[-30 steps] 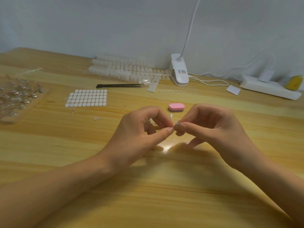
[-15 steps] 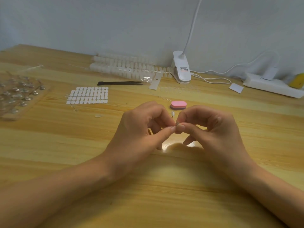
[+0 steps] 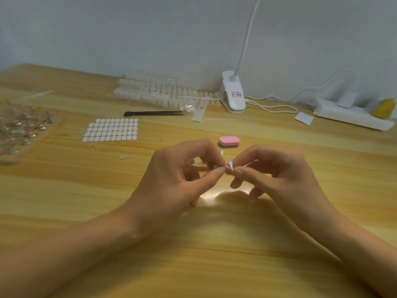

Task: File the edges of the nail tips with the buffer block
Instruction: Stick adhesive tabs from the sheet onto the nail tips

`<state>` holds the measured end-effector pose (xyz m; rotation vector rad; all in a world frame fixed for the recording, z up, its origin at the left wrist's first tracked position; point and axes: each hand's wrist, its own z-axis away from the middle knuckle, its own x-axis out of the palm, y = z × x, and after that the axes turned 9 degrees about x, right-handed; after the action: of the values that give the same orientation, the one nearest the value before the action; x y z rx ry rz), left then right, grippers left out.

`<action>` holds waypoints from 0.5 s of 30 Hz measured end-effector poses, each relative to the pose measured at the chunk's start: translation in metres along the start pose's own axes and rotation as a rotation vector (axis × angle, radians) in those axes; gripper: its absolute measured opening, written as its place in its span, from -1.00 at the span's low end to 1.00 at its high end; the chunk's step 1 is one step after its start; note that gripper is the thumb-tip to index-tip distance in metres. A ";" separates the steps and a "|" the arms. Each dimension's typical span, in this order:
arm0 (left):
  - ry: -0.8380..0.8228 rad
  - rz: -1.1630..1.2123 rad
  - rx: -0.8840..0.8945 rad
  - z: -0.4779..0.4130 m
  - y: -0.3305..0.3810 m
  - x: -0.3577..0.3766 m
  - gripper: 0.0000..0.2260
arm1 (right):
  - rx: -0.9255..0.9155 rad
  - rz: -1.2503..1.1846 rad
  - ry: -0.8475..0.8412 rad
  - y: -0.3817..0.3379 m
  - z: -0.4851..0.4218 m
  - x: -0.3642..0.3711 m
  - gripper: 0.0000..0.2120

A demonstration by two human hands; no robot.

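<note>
Starting at the far left of the bench [image 3: 193, 265]: a wooden board [image 3: 46, 134] carrying small shiny pieces, too blurred to name. Next along, a flat sheet of white oval stickers [image 3: 111, 129]; beyond it, black tweezers [image 3: 154, 113] and, against the wall, rows of pale nail tip strips [image 3: 159, 91].

Coming in from the lower left, a bare forearm angled up towards the middle. Left hand [image 3: 171, 179] turned on its outer edge, little finger down near the wood, fingers curled, thumb stretched forward to meet the forefinger. Pinched there, at the meeting of both hands, a small whitish nail tip [image 3: 229, 165], raised off the wood. Opposite, right hand [image 3: 285, 175] entering from the lower right, thumb and forefinger nipping the same nail tip from the other side, remaining fingers bent loosely underneath, tips pointing down. Hard to tell how much of the piece sits in each grip.

Just beyond the fingertips, flat on the bench and touched by neither of the hands: the pink buffer block [image 3: 229, 141]. Behind that, a white clip lamp [image 3: 233, 97] by the wall, cord trailing right. Further right, a white paper slip [image 3: 304, 118], then a white power strip [image 3: 352, 116] with a yellow object [image 3: 384, 107] at its far end.
</note>
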<state>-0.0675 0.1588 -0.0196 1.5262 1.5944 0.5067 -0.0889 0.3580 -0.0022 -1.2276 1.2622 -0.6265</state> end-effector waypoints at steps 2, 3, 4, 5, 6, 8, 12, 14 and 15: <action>-0.023 -0.124 0.063 0.000 0.001 -0.001 -0.95 | 0.050 -0.031 -0.050 0.000 0.001 0.002 -0.86; -0.033 -0.197 0.094 0.000 0.001 -0.002 -0.93 | 0.070 -0.048 -0.065 -0.001 0.002 0.002 -0.86; -0.041 -0.264 0.118 -0.001 0.001 -0.004 -0.92 | 0.089 -0.060 -0.077 -0.002 0.002 0.002 -0.86; -0.050 -0.322 0.138 -0.001 0.001 -0.005 -0.91 | 0.107 -0.065 -0.085 -0.004 0.001 0.002 -0.85; -0.066 -0.381 0.161 -0.002 0.002 -0.007 -0.92 | 0.124 -0.066 -0.090 -0.005 0.001 0.003 -0.83; -0.110 -0.517 0.220 -0.003 0.003 -0.007 -0.95 | 0.154 -0.057 -0.087 -0.005 0.000 0.004 -0.82; -0.148 -0.754 0.327 -0.003 0.005 -0.007 -0.93 | 0.218 -0.040 -0.092 -0.004 0.001 0.005 -0.90; -0.149 -0.821 0.371 -0.004 0.006 -0.007 -0.92 | 0.226 -0.023 -0.090 -0.004 0.001 0.006 -0.92; -0.148 -0.843 0.384 -0.004 0.007 -0.006 -0.91 | 0.221 -0.013 -0.085 -0.004 0.000 0.006 -0.92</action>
<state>-0.0669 0.1555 -0.0103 0.9597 2.0897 -0.3891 -0.0858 0.3513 -0.0009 -1.0683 1.0842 -0.6963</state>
